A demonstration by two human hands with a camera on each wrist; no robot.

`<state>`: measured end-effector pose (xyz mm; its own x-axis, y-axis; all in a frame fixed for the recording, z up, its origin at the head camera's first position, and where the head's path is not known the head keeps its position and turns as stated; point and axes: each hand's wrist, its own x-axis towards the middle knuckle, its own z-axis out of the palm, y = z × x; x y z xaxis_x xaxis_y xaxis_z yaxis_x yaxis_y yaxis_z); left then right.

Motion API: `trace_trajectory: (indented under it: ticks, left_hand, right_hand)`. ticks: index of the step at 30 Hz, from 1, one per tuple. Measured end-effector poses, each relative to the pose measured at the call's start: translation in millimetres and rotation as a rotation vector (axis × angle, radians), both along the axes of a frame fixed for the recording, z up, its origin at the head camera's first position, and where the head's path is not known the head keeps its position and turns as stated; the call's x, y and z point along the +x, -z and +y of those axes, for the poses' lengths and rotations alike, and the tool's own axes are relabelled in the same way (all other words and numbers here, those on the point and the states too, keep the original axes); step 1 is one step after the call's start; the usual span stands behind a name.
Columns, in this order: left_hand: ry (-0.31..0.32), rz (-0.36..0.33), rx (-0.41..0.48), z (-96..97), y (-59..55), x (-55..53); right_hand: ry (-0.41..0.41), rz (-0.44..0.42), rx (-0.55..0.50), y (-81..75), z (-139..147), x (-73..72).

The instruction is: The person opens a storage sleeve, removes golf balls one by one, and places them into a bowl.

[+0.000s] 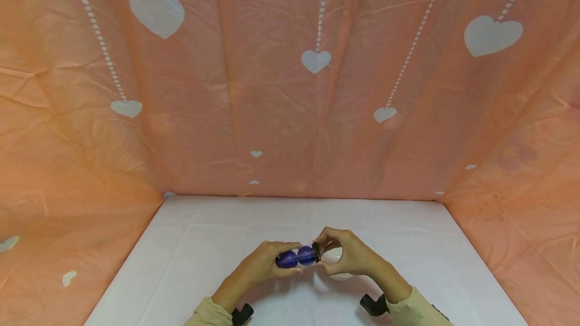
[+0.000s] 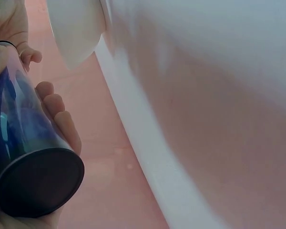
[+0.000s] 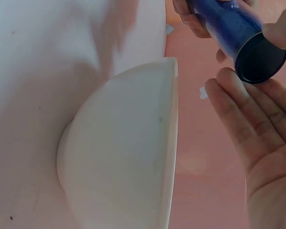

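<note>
A clear tube (image 1: 301, 255) with dark blue-purple balls inside lies nearly level between the two hands, above the white table. My left hand (image 1: 265, 261) grips its left part, fingers curled along the far side. In the left wrist view a black end cap (image 2: 40, 183) faces the camera. At the other end, my right hand (image 1: 355, 254) pinches the black cap (image 3: 261, 58) between thumb and fingertips. Below the right hand stands a white bowl (image 3: 119, 152), upright on the table; the head view shows it partly hidden by that hand.
White cloth covers the table (image 1: 235, 215). Orange sheeting (image 1: 281, 114) with pale hearts rises at the back and both sides. Black wrist mounts (image 1: 373, 306) sit at both sleeves.
</note>
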<state>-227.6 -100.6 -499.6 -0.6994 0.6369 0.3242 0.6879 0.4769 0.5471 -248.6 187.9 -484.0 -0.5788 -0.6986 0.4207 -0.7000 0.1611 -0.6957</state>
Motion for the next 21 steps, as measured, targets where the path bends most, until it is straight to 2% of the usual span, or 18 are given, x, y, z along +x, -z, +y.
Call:
trace_trajectory:
  ticks: [8, 21]
  left_hand:
    - [0.004, 0.002, 0.02, -0.2, 0.9, 0.3]
    - [-0.009, 0.03, 0.015, 0.7, 1.4, 1.6]
  right_hand:
    - [-0.018, 0.0, 0.0, -0.7, 0.4, -1.8]
    - [0.002, 0.058, -0.01, -0.8, -2.9, 0.2]
